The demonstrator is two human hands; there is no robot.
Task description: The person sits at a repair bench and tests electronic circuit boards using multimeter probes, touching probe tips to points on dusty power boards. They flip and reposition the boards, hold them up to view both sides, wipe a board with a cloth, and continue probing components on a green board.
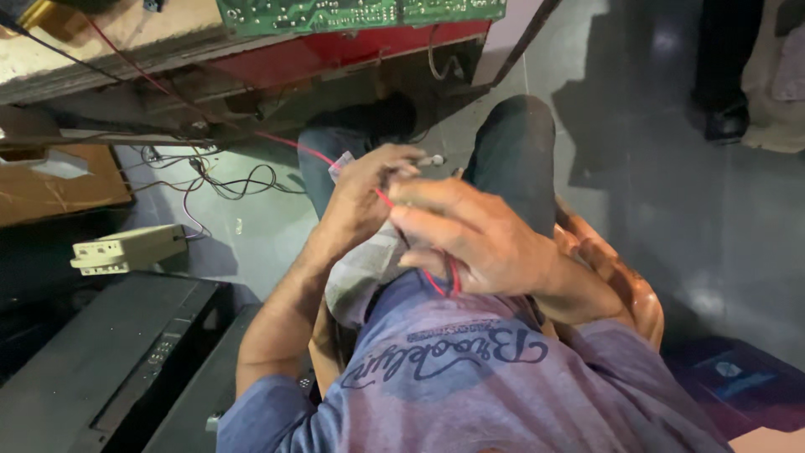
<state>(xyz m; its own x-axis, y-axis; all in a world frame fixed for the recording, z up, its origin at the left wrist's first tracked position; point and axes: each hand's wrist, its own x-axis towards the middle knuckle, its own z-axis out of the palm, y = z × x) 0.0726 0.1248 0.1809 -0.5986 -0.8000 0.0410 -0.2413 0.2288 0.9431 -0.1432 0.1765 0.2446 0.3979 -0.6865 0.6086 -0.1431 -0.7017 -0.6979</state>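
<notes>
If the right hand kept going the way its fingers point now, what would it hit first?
Its fingers point left, so the right hand would most likely meet the left hand first; they look almost touching around the red wire, though depth is unclear.

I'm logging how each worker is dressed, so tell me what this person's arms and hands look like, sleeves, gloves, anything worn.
Both arms are bare from the short sleeves of a faded purple T-shirt down. The left hand and right hand wear no gloves. No watch, ring or band is visible on either wrist.
</notes>
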